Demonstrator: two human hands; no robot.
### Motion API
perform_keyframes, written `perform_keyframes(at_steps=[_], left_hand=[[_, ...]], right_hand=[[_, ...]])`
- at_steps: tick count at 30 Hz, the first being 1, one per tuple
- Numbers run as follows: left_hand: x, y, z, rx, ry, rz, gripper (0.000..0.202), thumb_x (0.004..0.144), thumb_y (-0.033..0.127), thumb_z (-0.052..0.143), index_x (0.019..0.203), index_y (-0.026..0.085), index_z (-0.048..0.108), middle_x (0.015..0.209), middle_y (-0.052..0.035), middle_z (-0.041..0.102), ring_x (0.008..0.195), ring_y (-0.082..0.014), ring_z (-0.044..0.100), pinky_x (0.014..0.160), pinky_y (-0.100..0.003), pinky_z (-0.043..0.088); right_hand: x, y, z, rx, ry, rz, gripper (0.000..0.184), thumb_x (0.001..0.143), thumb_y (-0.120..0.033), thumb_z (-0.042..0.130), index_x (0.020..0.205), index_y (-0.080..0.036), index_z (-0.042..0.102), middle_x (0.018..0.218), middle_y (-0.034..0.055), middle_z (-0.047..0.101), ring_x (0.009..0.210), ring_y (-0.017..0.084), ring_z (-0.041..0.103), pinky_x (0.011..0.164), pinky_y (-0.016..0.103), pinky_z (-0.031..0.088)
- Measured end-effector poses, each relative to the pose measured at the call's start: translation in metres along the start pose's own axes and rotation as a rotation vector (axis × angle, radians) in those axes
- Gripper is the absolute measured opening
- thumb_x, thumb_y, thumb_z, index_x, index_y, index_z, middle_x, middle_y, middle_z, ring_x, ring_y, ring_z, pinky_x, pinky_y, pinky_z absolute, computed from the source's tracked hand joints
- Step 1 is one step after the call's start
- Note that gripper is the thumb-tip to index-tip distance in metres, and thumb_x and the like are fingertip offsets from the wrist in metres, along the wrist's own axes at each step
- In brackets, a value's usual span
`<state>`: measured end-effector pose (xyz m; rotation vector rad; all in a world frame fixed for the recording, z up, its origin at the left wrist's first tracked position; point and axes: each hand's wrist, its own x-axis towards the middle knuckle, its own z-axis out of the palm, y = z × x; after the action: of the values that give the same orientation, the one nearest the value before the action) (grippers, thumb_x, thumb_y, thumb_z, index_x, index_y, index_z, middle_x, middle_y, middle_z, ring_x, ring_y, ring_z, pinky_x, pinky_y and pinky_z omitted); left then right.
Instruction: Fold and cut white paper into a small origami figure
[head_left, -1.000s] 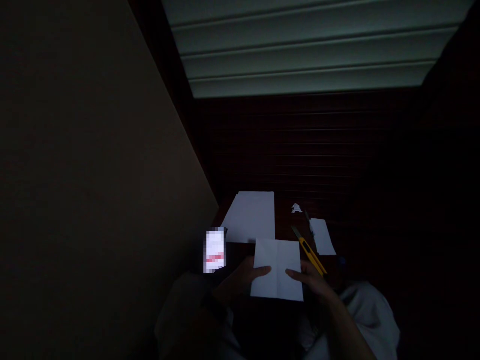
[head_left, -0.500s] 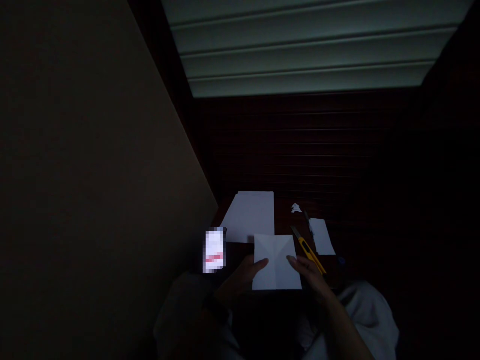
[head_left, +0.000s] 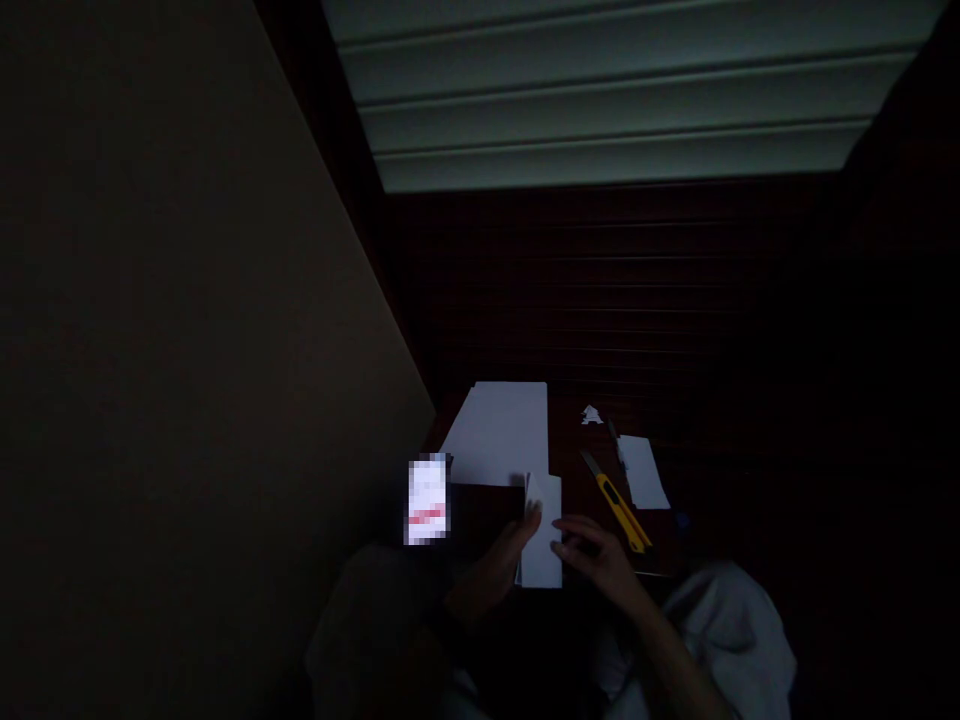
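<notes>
In a very dark scene, a white sheet of paper (head_left: 543,540), folded into a narrow upright strip, sits between my two hands above a dark table (head_left: 574,480). My left hand (head_left: 495,570) grips its left edge, fingers curled against it. From the right, my right hand (head_left: 596,565) pinches the strip with fingers bent. A yellow utility knife (head_left: 616,500) lies just right of my right hand.
A larger white sheet (head_left: 501,432) lies farther back on the table. A small white slip (head_left: 643,470) and a tiny paper scrap (head_left: 591,414) lie at the right. A lit phone screen (head_left: 428,500) glows at the left, by a wall. Window blinds (head_left: 600,90) hang above.
The sheet was open and flat with a centre crease; my hands have brought its sides together, so it is now a narrow folded strip. Both hands moved inward.
</notes>
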<state>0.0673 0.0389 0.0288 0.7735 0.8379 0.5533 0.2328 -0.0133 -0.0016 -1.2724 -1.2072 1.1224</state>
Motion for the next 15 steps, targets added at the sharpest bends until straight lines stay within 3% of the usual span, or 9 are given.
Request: perform_keyframes(at_steps=[5, 8, 10, 15], left_hand=[[0.0018, -0.0100, -0.0064, 0.112, 0.067, 0.083, 0.049, 0.071, 0.047, 0.069, 0.099, 0.007, 0.066, 0.086, -0.0129, 0.069, 0.074, -0.0228, 0.065, 0.065, -0.031, 0.046], [0.0015, -0.0118, -0.0066, 0.133, 0.012, 0.097, 0.049, 0.073, 0.047, 0.067, 0.103, 0.008, 0.065, 0.091, -0.0145, 0.069, 0.078, -0.0244, 0.065, 0.068, -0.033, 0.047], [-0.0006, -0.0108, -0.0055, 0.180, -0.015, 0.083, 0.049, 0.074, 0.047, 0.066, 0.103, 0.008, 0.065, 0.090, -0.0145, 0.069, 0.076, -0.0243, 0.065, 0.068, -0.033, 0.047], [-0.0046, -0.0079, -0.0043, 0.268, -0.072, 0.124, 0.048, 0.067, 0.040, 0.073, 0.104, 0.009, 0.066, 0.093, -0.0131, 0.069, 0.082, -0.0261, 0.064, 0.070, -0.033, 0.046]], right_hand=[[0.0028, 0.0061, -0.0014, 0.143, 0.145, 0.070, 0.036, 0.067, -0.048, 0.072, 0.089, -0.020, 0.063, 0.078, 0.0011, 0.063, 0.069, 0.016, 0.057, 0.063, 0.026, 0.047], [0.0035, 0.0090, -0.0028, 0.213, 0.092, 0.140, 0.038, 0.069, -0.053, 0.067, 0.087, -0.019, 0.062, 0.076, 0.0026, 0.064, 0.070, 0.018, 0.058, 0.060, 0.027, 0.046], [0.0032, 0.0104, -0.0047, 0.171, 0.072, 0.146, 0.036, 0.070, -0.053, 0.066, 0.076, -0.018, 0.064, 0.069, 0.0020, 0.063, 0.066, 0.018, 0.057, 0.059, 0.027, 0.044], [0.0011, 0.0089, -0.0096, 0.143, 0.111, 0.149, 0.032, 0.071, -0.047, 0.068, 0.063, -0.016, 0.063, 0.059, 0.0001, 0.059, 0.059, 0.015, 0.053, 0.058, 0.026, 0.040]])
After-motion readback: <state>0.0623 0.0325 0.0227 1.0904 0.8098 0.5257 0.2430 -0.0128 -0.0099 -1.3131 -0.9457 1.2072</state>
